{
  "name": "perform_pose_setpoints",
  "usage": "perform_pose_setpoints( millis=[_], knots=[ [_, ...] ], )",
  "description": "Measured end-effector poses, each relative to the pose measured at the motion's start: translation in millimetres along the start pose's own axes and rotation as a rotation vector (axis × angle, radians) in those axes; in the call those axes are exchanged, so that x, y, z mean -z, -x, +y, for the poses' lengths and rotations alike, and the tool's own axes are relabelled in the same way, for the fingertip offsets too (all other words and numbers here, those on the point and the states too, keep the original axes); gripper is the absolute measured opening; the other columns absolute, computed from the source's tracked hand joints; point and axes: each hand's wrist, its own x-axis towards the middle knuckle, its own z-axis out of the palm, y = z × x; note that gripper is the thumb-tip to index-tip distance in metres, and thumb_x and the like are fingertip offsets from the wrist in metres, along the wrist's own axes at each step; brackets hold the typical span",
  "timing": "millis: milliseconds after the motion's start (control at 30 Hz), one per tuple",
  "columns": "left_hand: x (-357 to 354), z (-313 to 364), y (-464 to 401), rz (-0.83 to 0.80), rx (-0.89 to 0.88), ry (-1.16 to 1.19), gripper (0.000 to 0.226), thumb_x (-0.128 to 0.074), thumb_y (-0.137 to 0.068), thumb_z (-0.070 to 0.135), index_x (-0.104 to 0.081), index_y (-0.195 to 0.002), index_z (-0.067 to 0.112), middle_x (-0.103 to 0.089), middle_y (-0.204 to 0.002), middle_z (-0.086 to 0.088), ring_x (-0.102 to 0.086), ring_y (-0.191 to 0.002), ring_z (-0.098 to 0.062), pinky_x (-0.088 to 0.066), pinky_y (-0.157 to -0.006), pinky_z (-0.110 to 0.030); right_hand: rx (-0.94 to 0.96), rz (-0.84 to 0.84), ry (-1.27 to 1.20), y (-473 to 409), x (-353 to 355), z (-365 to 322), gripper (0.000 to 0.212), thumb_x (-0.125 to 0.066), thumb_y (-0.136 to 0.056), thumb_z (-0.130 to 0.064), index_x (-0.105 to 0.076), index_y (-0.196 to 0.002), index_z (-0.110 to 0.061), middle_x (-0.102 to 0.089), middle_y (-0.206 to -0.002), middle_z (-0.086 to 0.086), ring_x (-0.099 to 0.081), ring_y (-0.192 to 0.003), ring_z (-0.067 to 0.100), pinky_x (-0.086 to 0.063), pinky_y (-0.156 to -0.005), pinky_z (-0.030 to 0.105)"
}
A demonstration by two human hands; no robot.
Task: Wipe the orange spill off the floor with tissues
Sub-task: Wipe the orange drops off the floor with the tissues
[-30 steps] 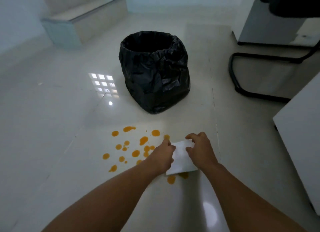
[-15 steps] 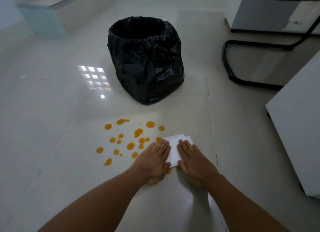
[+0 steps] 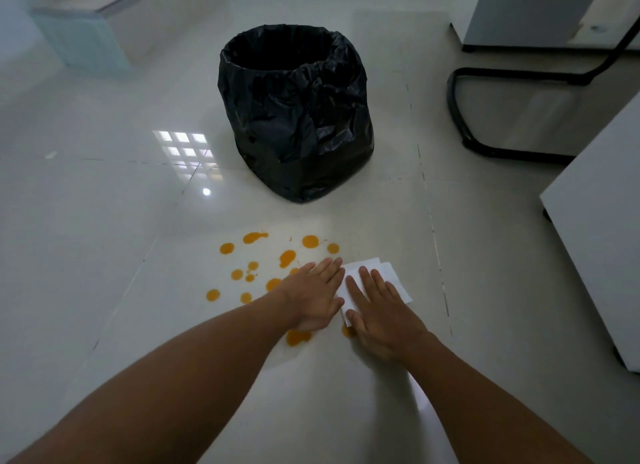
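Note:
Orange spill (image 3: 273,266) lies as several round drops on the glossy white floor, with larger blobs near my wrists. A white folded tissue (image 3: 377,273) lies flat on the floor at the spill's right edge. My right hand (image 3: 379,306) presses flat on the tissue, fingers spread. My left hand (image 3: 317,295) rests flat beside it, its fingers at the tissue's left edge and its palm over some drops. Most of the tissue is hidden under my right hand.
A bin lined with a black bag (image 3: 296,114) stands just beyond the spill. A black chair base (image 3: 502,110) and a white cabinet (image 3: 602,214) are on the right. A low step (image 3: 114,24) sits at the far left.
Both hands went from holding the tissue up by its edges to lying flat on it on the floor. The tissue has slid a little to the right, uncovering drops near my wrists.

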Motion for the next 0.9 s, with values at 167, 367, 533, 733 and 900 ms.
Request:
perform_pose_setpoints(
  millis=[167,367,533,733,900],
  knots=[
    [17.9,-15.7,8.1,-0.026,0.056,-0.019,0.066,-0.021,-0.106,0.048,-0.002,-0.159,0.015,0.001,-0.169,-0.007,-0.008,-0.155,-0.025,-0.008,-0.125,-0.051,-0.039,-0.004,-0.041,-2.6,2.8,-4.7,0.065,-0.015,-0.1,-0.056,0.007,-0.155,-0.027,0.019,-0.163,0.001,0.018,-0.15,0.021,0.013,-0.114,0.033],
    [12.0,-44.8,29.5,0.078,0.159,0.089,0.064,-0.036,-0.103,0.049,-0.022,-0.156,0.018,-0.02,-0.167,-0.004,-0.021,-0.152,-0.023,-0.017,-0.123,-0.05,-0.044,-0.011,-0.021,-3.9,-4.9,-3.0,0.069,-0.013,-0.098,-0.058,0.011,-0.154,-0.026,0.02,-0.163,-0.001,0.019,-0.149,0.018,0.012,-0.116,0.033],
    [-28.5,-85.0,72.9,0.27,0.38,0.293,0.081,-0.04,-0.094,0.068,-0.021,-0.157,0.02,-0.01,-0.169,0.001,0.001,-0.155,-0.018,-0.005,-0.125,-0.047,-0.019,0.074,-0.002,-0.8,-7.6,4.8,0.078,0.002,-0.09,-0.066,0.011,-0.154,-0.022,0.016,-0.163,-0.005,0.022,-0.146,0.01,0.011,-0.119,0.034],
    [-75.7,-96.8,126.9,0.322,0.602,0.492,0.127,-0.04,-0.068,0.096,-0.008,-0.159,0.014,-0.001,-0.169,0.001,0.006,-0.155,-0.014,-0.004,-0.126,-0.045,-0.009,0.038,-0.001,2.0,-5.7,11.4,0.076,-0.004,-0.092,-0.064,0.011,-0.154,-0.022,0.015,-0.164,-0.005,0.015,-0.15,0.013,0.004,-0.122,0.037],
    [-108.8,-90.9,146.7,0.186,0.557,0.402,0.153,-0.027,-0.045,0.109,0.017,-0.157,0.014,0.021,-0.167,-0.004,0.024,-0.151,-0.014,0.007,-0.125,-0.047,-0.119,0.06,-0.07,-0.3,-9.6,-7.4,0.076,-0.012,-0.096,-0.063,0.01,-0.155,-0.02,0.014,-0.164,-0.003,0.013,-0.15,0.017,0.005,-0.12,0.037]
  ],
)
